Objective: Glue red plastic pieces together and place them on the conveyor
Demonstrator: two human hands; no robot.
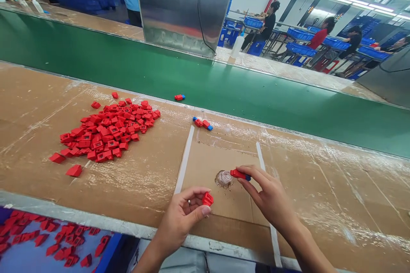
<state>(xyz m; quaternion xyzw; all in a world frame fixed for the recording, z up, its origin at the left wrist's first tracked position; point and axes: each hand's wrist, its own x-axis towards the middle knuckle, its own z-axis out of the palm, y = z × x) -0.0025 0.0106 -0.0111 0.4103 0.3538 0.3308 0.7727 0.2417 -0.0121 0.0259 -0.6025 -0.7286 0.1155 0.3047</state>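
Right, both hands were working low over a cardboard sheet (pixel 205 179) marked off by white tape strips (pixel 184 160). The left hand (pixel 181 222) had a small red plastic part (pixel 207 199) pinched firmly between thumb and fingertips, palm turned up. Across from it, the right hand (pixel 272 196) was clamped on a red-and-blue plastic piece (pixel 238 174), thumb and fingers together on it. The red end of that piece sat just beside a clear round dish (pixel 223 178) on a brownish smear in the middle of the sheet, and the two hands were near each other but not touching.

Now the count! At the far edge of the sheet lay a small cluster of red-and-blue pieces (pixel 202 123), and one more (pixel 179 97) sat out on the green conveyor belt (pixel 224 89). That made only a handful showing blue so far. Against that, a big loose heap of plain red parts (pixel 109 132) spread across the cardboard to the left, and a blue-edged tray (pixel 28 258) at the near left held plenty more. Beyond the belt, co-workers (pixel 318 38) sat at benches with blue crates (pixel 299 33).
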